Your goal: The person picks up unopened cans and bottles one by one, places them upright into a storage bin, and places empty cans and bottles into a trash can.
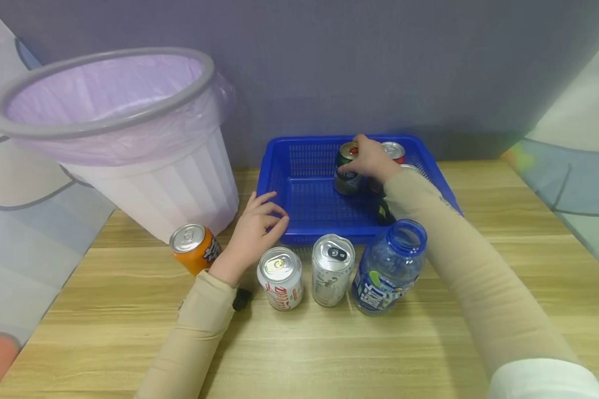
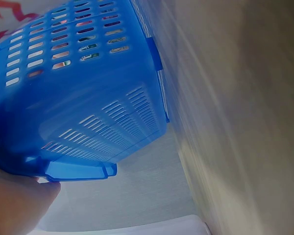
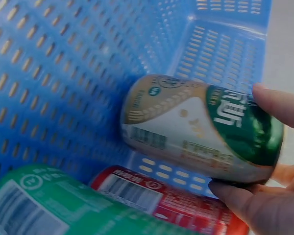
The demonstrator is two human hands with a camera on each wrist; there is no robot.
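In the head view, my right hand (image 1: 371,159) grips a green-and-gold drink can (image 1: 346,180) near its top. The can stands inside a blue plastic basket (image 1: 324,237); fingers and thumb lie on opposite sides of it in the right wrist view. Beside it in the basket are a red can (image 3: 142,193) and a green can (image 3: 39,205). My left hand (image 1: 257,230) is at the basket's front left corner, fingers loosely bent, holding nothing. Whether it touches the rim I cannot tell. Part of a dark item (image 1: 385,213) shows below my right forearm.
A white Coca-Cola can (image 1: 281,280), a silvery can (image 1: 331,271) and a blue-labelled clear bottle (image 1: 386,271) line the basket's front. An orange can (image 1: 196,249) stands left of my left hand. Behind it is a lined white bin (image 1: 165,183). A grey panel (image 1: 379,66) rises behind.
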